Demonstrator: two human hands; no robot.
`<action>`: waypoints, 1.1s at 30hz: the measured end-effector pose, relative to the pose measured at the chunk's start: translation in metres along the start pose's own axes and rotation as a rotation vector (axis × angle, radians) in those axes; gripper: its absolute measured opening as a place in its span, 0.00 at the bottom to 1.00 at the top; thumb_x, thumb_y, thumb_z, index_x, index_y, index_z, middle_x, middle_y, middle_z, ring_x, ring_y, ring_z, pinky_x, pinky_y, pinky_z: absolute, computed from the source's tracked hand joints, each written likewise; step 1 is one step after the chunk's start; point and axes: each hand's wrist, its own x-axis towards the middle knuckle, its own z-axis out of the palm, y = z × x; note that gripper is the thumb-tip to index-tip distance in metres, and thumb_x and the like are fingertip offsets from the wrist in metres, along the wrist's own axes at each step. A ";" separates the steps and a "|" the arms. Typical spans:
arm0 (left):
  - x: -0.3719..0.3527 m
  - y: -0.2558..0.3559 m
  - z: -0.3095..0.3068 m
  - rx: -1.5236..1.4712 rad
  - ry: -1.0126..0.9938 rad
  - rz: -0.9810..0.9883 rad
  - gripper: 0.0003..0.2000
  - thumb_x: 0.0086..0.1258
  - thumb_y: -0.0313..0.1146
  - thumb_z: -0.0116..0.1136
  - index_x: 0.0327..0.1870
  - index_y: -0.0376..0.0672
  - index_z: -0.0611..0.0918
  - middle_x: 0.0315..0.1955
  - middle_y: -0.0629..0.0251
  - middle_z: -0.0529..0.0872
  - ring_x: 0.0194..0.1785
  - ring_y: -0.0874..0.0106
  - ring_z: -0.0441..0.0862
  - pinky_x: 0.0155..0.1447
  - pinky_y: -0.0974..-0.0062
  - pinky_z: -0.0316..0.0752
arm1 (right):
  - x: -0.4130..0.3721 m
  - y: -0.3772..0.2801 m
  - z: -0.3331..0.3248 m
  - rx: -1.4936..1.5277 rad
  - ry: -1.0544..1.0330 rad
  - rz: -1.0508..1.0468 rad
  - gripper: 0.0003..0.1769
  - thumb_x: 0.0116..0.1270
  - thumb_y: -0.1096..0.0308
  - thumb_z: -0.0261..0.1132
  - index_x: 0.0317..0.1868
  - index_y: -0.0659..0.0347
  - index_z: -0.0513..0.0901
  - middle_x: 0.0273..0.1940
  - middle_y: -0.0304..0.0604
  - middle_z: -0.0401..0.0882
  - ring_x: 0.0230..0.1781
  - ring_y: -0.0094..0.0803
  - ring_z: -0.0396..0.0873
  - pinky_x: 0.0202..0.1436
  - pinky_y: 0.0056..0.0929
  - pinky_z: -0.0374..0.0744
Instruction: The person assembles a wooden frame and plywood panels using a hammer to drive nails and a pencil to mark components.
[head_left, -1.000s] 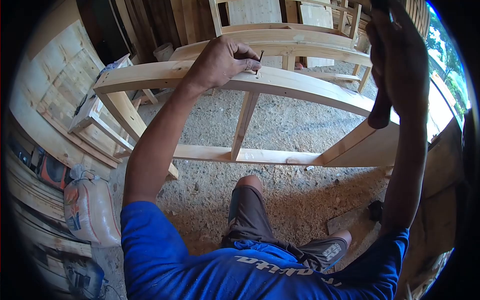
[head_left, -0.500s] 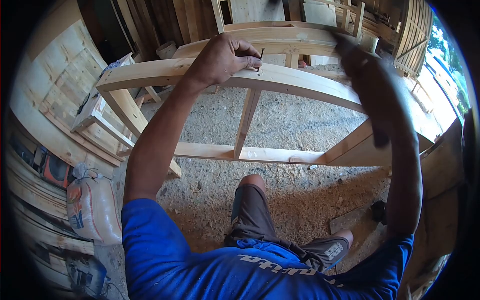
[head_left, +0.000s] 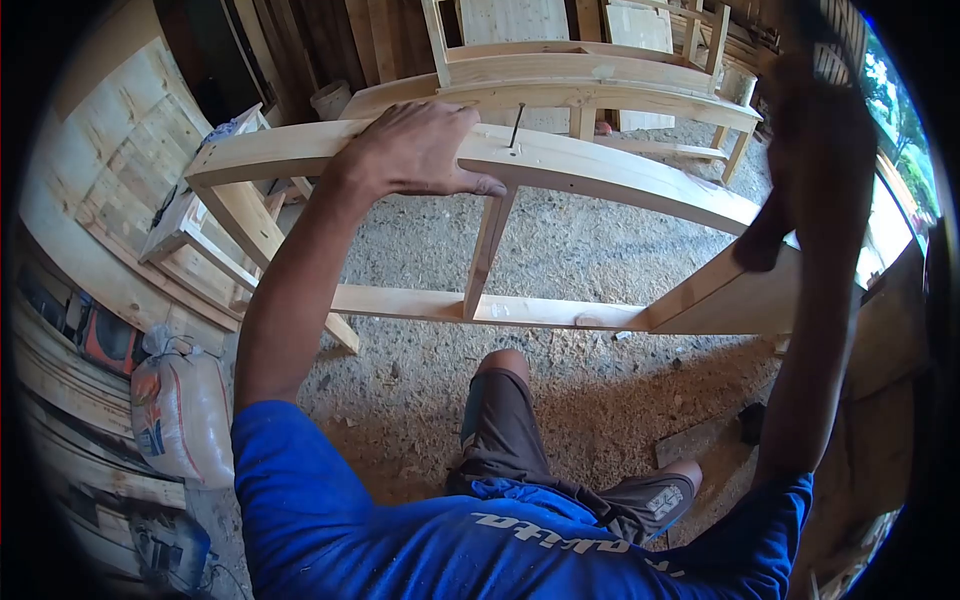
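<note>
My left hand (head_left: 418,150) grips the curved wooden rail (head_left: 610,170) of a frame, fingers over the top and thumb against the near face. Just right of those fingers a nail (head_left: 517,127) stands nearly upright, its point in the rail's top and most of its shank showing. High at the right, my right hand (head_left: 815,135) is closed round a hammer (head_left: 766,238). The handle end sticks out below the fist; the dark, blurred head is near the top edge. A middle upright (head_left: 490,245) joins the curved rail to a lower rail (head_left: 400,301).
Behind the frame stands another wooden frame (head_left: 640,100). A small wooden stand (head_left: 200,225) is at the left, with a stuffed sack (head_left: 180,415) below it. Shavings cover the ground (head_left: 400,420). Boards lean along the back wall.
My left hand has let go of the nail and moved left onto the rail. The nail stays standing by itself. My right hand has raised the hammer up and to the right.
</note>
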 end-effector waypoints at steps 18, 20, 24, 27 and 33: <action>0.006 -0.006 0.003 -0.014 0.100 0.089 0.42 0.47 0.74 0.68 0.38 0.34 0.79 0.29 0.50 0.85 0.37 0.58 0.87 0.47 0.57 0.83 | -0.019 -0.055 0.015 0.078 -0.410 0.457 0.19 0.75 0.65 0.61 0.63 0.59 0.75 0.33 0.42 0.78 0.28 0.34 0.75 0.39 0.37 0.77; 0.006 -0.002 -0.003 0.000 -0.008 0.041 0.45 0.47 0.76 0.66 0.40 0.31 0.80 0.30 0.47 0.86 0.39 0.55 0.88 0.51 0.59 0.84 | 0.002 -0.027 -0.022 -0.411 -0.043 0.035 0.16 0.75 0.62 0.61 0.57 0.61 0.79 0.33 0.43 0.78 0.26 0.34 0.76 0.33 0.34 0.77; 0.007 -0.005 0.005 -0.041 0.060 0.061 0.42 0.47 0.74 0.69 0.37 0.33 0.79 0.28 0.51 0.85 0.35 0.60 0.86 0.45 0.60 0.82 | 0.049 0.020 -0.076 0.158 0.320 -0.203 0.14 0.75 0.62 0.60 0.55 0.60 0.78 0.31 0.40 0.78 0.26 0.29 0.76 0.32 0.31 0.78; 0.002 0.002 -0.002 -0.019 0.003 0.031 0.41 0.47 0.72 0.70 0.37 0.33 0.79 0.27 0.51 0.85 0.34 0.60 0.86 0.46 0.61 0.82 | -0.005 0.015 0.023 -0.148 0.019 -0.288 0.13 0.75 0.61 0.60 0.54 0.59 0.78 0.30 0.38 0.78 0.26 0.26 0.76 0.32 0.28 0.79; 0.003 0.001 -0.006 -0.023 0.033 0.046 0.43 0.48 0.73 0.68 0.40 0.32 0.80 0.31 0.48 0.86 0.38 0.58 0.87 0.48 0.59 0.83 | 0.027 0.028 -0.024 0.601 -0.130 0.016 0.17 0.75 0.58 0.61 0.53 0.63 0.82 0.31 0.39 0.81 0.26 0.23 0.79 0.32 0.27 0.80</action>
